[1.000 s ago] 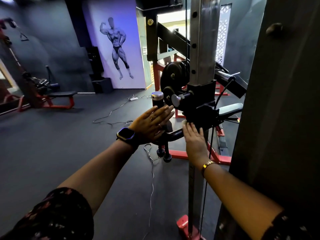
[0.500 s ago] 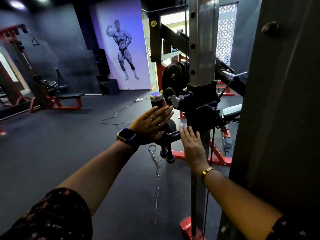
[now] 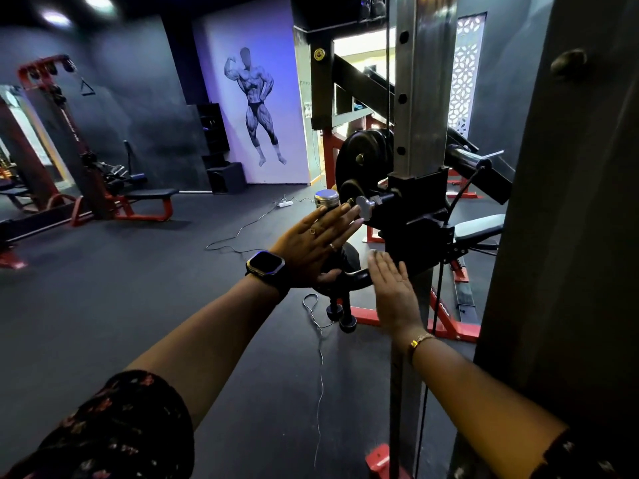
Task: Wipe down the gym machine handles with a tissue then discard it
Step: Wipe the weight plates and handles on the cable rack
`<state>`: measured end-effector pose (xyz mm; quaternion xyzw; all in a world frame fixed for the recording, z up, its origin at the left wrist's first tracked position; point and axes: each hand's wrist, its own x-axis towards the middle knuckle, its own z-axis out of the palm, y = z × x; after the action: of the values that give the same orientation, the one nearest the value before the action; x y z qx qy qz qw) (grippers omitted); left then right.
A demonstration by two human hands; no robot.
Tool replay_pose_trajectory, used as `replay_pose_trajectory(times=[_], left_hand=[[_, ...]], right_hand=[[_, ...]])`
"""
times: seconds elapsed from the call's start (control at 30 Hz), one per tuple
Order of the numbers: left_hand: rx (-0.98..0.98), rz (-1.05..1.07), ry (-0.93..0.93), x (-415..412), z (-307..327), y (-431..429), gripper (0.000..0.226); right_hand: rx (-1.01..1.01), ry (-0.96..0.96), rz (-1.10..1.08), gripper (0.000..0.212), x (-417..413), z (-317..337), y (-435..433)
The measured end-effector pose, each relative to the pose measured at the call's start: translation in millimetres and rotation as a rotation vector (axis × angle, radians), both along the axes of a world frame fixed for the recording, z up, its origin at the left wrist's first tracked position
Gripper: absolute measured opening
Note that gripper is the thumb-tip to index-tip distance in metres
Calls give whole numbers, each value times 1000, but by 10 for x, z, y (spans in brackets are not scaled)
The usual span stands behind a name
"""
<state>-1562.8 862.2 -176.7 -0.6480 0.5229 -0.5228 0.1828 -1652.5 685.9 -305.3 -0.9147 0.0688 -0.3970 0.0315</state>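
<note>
Reaching toward a cable machine, a person sets both hands flat at its black handle (image 3: pixel 356 279). The handle's curved lower bar runs roughly level between the two hands, from the black carriage (image 3: pixel 415 219) on the right toward the left, where it turns upward. Its grip stands upright behind the left hand (image 3: pixel 316 245) and ends in a chrome cap (image 3: pixel 326 198) pointing at the ceiling. The bar looks glossy and dark, with one pale highlight along the bend.

The left hand (wearing a watch (image 3: pixel 265 266) at the wrist) has its fingers straight and pressed together, angled up and to the right, its back to the camera. The right hand (image 3: pixel 392 292) is likewise flat, fingers together and pointing up at the carriage. A small white scrap, apparently the tissue (image 3: pixel 373 252), shows at its fingertips; whether it is pinched or merely pressed cannot be told. A gold bracelet (image 3: pixel 420 340) circles that wrist.

A steel post (image 3: pixel 420 98) rises above the carriage, with a black plate (image 3: pixel 366 157) just left of it. A thin cable (image 3: pixel 320 357) trails across the dark floor (image 3: pixel 155 305).
</note>
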Motion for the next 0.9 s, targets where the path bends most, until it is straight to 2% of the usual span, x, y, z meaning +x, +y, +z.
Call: replay_pose_trajectory(times=[0.13, 0.33, 0.43, 0.57, 0.77, 0.9], left_hand=[[-2, -40, 38, 52, -38, -16, 84], [-5, -80, 27, 87, -35, -29, 80], [0, -82, 33, 105, -38, -23, 82], [13, -82, 21, 123, -34, -23, 83], [-4, -101, 25, 102, -31, -21, 85], [-8, -93, 38, 80, -34, -24, 84]], right_hand=[[119, 42, -74, 51, 151, 150, 55], [-2, -64, 201, 56, 2, -64, 144], [-78, -71, 106, 56, -9, -55, -32], [71, 34, -65, 53, 106, 159, 18], [-79, -36, 156, 62, -7, -51, 172], [-37, -24, 85, 62, -44, -80, -59]])
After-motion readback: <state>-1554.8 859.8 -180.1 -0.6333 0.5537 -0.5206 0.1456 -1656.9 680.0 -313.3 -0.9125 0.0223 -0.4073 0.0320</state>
